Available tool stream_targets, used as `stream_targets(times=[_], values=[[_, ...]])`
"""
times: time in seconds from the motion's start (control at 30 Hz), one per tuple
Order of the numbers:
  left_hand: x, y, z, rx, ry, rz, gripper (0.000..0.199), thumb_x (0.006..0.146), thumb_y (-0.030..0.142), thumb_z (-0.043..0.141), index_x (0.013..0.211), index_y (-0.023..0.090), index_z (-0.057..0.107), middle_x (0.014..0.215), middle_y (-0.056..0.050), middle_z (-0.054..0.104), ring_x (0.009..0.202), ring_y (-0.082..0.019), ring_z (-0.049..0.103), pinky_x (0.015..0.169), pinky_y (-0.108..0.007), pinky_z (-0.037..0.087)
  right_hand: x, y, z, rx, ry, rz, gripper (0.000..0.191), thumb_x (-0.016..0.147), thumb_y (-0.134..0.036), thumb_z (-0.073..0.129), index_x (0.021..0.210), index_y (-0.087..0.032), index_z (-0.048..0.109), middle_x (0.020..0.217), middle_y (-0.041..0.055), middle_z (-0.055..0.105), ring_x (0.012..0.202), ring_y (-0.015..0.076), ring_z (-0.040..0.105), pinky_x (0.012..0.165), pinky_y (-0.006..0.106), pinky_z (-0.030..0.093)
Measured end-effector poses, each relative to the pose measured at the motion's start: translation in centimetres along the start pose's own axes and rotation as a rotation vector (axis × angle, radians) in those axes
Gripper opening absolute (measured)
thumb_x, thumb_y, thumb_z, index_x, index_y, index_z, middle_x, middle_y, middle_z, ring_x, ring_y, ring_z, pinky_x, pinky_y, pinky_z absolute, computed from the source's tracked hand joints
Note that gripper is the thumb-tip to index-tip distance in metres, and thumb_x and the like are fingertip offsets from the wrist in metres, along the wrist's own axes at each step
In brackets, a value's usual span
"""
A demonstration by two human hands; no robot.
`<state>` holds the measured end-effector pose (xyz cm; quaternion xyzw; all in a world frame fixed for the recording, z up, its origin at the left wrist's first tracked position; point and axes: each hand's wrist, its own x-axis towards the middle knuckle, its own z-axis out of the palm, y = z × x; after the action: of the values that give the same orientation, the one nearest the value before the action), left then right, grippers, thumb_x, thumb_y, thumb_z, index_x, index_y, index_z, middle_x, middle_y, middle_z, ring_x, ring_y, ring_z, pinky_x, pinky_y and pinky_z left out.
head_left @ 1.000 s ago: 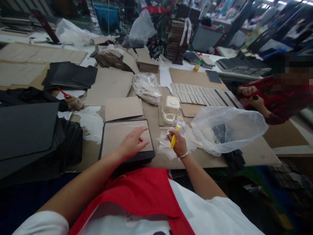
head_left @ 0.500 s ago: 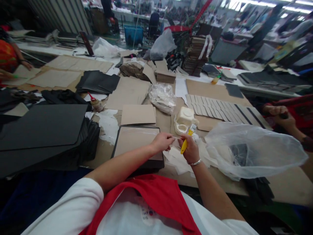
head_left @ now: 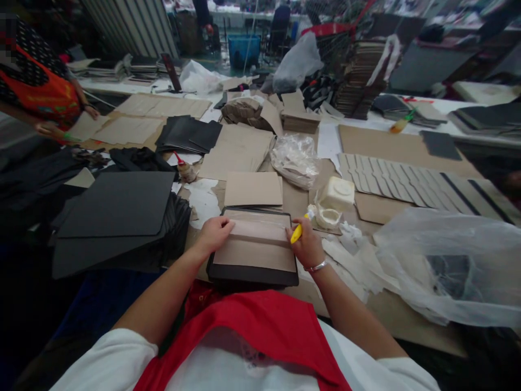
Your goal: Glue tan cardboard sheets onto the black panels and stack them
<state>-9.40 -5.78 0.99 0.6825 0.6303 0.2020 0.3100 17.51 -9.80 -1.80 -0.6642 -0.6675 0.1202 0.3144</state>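
A pale, thin strip (head_left: 260,230) is stretched across a beige board (head_left: 252,258). Pinched in my left hand (head_left: 215,234) is the strip's left end. My right hand (head_left: 308,247) is closed around a yellow-handled brush (head_left: 298,232), its head pointing away from me. The strip's right end meets the fingers of that same hand; whether they grip it is hidden. Under the beige board lies a black sheet or stack (head_left: 254,277), showing as a dark border. Just beyond is a stack of smaller beige boards (head_left: 253,188).
A cut-open cream plastic container (head_left: 341,193) stands beyond my right hand, with paper scraps (head_left: 345,260) nearer. A clear plastic bag (head_left: 443,260) lies right. Black sheets (head_left: 118,203) are piled left. A red-tipped bottle (head_left: 185,169) stands behind them. Another person (head_left: 44,92) works far left.
My hands have parted: the left moved left over the board, while the right stays at its right side with the brush. The pale strip is now spread between them. The view has turned left.
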Motion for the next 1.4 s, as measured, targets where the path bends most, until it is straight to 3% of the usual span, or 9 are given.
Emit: stream_targets(times=[0.23, 0.43, 0.77, 1.03, 1.17, 1.3, 1.4], values=[[2.4, -0.8, 0.0, 0.115, 0.139, -0.053, 0.024, 0.077, 0.036, 0.051, 0.065, 0.018, 0.060, 0.065, -0.002, 0.062, 0.064, -0.015, 0.053, 0.060, -0.025, 0.034, 2.5, -1.2, 2.4, -0.141, 0.003, 0.040, 0.027, 0.084, -0.033, 0.049, 0.106, -0.016, 0.052, 0.071, 0.0038, 0.059, 0.060, 0.0180, 0.054, 0.055, 0.028, 0.036], [3.3, -1.6, 0.6, 0.042, 0.207, -0.093, 0.021, 0.074, 0.035, 0.055, 0.061, 0.018, 0.057, 0.060, 0.001, 0.058, 0.059, -0.013, 0.052, 0.059, -0.024, 0.034, 3.4, -1.0, 3.3, -0.213, -0.013, 0.041, 0.028, 0.086, -0.029, 0.047, 0.110, -0.015, 0.052, 0.076, 0.0073, 0.060, 0.063, 0.0195, 0.054, 0.058, 0.029, 0.035], [4.2, -2.4, 0.7, -0.114, 0.178, -0.163, 0.026, 0.071, 0.041, 0.057, 0.059, 0.018, 0.055, 0.055, 0.003, 0.054, 0.055, -0.012, 0.048, 0.056, -0.024, 0.033, 3.6, -1.7, 3.1, -0.283, -0.076, 0.105, 0.028, 0.087, -0.024, 0.047, 0.112, -0.015, 0.051, 0.080, 0.0079, 0.060, 0.065, 0.0191, 0.054, 0.057, 0.028, 0.031], [3.9, -2.3, 1.3, -0.036, 0.235, -0.132, 0.025, 0.075, 0.039, 0.055, 0.059, 0.019, 0.053, 0.056, 0.003, 0.054, 0.056, -0.012, 0.049, 0.056, -0.024, 0.032, 3.9, -2.2, 3.3, -0.326, -0.107, 0.137, 0.028, 0.088, -0.028, 0.047, 0.113, -0.016, 0.051, 0.080, 0.0086, 0.061, 0.065, 0.0188, 0.053, 0.057, 0.028, 0.030], [4.1, -2.4, 0.8, 0.068, 0.204, -0.141, 0.027, 0.077, 0.042, 0.055, 0.062, 0.019, 0.053, 0.060, 0.001, 0.056, 0.059, -0.014, 0.052, 0.057, -0.025, 0.033, 4.0, -2.2, 3.6, -0.347, -0.113, 0.127, 0.029, 0.087, -0.028, 0.047, 0.114, -0.018, 0.051, 0.080, 0.0075, 0.061, 0.063, 0.0180, 0.052, 0.056, 0.028, 0.029], [3.2, -2.7, -0.9, 0.275, 0.300, -0.133, 0.023, 0.078, 0.041, 0.057, 0.082, 0.019, 0.055, 0.075, -0.004, 0.061, 0.071, -0.019, 0.057, 0.063, -0.028, 0.040, 4.1, -0.6, 2.0, -0.322, 0.034, 0.131, 0.038, 0.083, -0.038, 0.054, 0.113, -0.015, 0.050, 0.081, 0.0088, 0.060, 0.065, 0.0203, 0.053, 0.057, 0.030, 0.033], [1.6, -2.2, -0.9, 0.306, 0.423, 0.042, 0.018, 0.087, 0.029, 0.045, 0.095, 0.017, 0.055, 0.090, -0.009, 0.062, 0.085, -0.021, 0.058, 0.077, -0.032, 0.044, 3.6, 0.7, -0.1, -0.280, 0.218, 0.142, 0.037, 0.085, -0.039, 0.049, 0.112, -0.013, 0.049, 0.083, 0.0110, 0.060, 0.071, 0.0228, 0.056, 0.062, 0.033, 0.039]])
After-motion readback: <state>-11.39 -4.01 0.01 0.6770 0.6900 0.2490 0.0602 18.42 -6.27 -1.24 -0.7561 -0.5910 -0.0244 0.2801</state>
